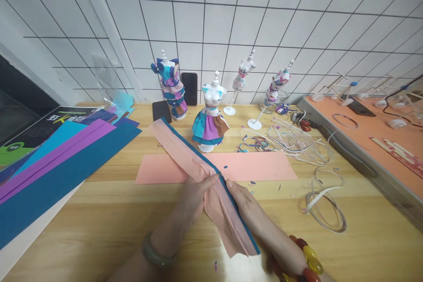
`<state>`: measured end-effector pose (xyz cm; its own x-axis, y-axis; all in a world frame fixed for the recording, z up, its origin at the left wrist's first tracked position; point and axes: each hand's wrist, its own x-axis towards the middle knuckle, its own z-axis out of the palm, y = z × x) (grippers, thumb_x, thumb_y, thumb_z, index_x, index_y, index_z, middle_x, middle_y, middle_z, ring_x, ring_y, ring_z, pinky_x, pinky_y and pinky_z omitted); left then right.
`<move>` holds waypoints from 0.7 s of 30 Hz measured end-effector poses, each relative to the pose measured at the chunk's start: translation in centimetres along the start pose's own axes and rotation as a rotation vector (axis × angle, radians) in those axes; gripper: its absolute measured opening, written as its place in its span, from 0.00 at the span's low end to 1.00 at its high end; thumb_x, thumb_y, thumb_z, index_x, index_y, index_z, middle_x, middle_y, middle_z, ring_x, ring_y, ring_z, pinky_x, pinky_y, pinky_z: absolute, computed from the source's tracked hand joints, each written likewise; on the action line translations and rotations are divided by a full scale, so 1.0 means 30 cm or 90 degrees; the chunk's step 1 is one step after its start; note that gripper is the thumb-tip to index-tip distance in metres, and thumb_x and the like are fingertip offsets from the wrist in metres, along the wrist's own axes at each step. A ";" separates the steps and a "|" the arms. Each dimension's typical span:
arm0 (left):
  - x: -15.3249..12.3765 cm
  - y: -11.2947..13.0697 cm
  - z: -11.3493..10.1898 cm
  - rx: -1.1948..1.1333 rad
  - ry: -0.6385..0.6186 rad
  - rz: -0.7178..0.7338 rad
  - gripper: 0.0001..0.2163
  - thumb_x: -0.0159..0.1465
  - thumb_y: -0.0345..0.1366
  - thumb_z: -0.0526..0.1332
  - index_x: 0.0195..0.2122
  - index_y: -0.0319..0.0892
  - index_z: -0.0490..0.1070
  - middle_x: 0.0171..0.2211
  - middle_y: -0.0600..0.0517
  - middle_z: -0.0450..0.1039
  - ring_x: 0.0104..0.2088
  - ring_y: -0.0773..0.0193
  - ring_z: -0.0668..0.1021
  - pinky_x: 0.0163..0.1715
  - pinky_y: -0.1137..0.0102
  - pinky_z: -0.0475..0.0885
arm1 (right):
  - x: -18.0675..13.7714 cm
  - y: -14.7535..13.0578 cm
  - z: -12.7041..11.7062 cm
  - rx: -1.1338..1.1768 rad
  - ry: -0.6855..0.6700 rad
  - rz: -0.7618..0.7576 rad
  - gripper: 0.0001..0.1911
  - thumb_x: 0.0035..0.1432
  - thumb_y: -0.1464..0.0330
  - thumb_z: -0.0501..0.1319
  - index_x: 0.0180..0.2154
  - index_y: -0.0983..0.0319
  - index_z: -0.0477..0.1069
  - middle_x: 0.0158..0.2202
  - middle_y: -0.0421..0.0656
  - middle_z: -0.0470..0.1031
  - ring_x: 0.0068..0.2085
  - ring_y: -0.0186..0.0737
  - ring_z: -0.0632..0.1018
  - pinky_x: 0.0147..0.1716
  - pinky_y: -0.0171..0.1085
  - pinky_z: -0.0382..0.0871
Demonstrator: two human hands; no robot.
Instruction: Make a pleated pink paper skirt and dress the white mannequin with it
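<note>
Between my hands is a long strip of pink crepe paper (178, 147) with a dark blue band along its right edge, held at a slant over the table. My left hand (200, 189) grips the strip near its middle, thumb on top by the blue band. Opposite it, my right hand (239, 196) pinches the blue edge, the fingers partly hidden behind the paper. The strip is creased where I hold it, and its lower end hangs toward me. Under it, a flat pink paper strip (257, 166) lies crosswise on the wooden table (125, 224).
A small mannequin (211, 116) in a colourful paper skirt stands just beyond the strip. Another dressed mannequin (172, 86), two on thin stands, and phones (189, 89) line the wall. Coloured paper sheets (76, 158) lie left; tangled white cords (297, 141) lie right, beside an orange-topped table (396, 141).
</note>
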<state>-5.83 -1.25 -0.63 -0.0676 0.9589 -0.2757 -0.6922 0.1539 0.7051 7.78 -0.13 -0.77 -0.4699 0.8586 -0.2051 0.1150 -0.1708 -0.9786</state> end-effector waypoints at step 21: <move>-0.007 -0.003 0.012 -0.005 -0.005 0.001 0.24 0.50 0.30 0.69 0.50 0.40 0.69 0.47 0.43 0.75 0.51 0.50 0.74 0.53 0.58 0.66 | 0.003 0.006 -0.003 -0.015 0.002 -0.005 0.27 0.61 0.50 0.49 0.42 0.64 0.74 0.42 0.46 0.77 0.44 0.47 0.75 0.49 0.42 0.63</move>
<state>-5.48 -1.37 -0.40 -0.0638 0.9609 -0.2694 -0.6978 0.1500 0.7004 7.83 -0.05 -0.96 -0.4687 0.8609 -0.1980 0.1323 -0.1532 -0.9793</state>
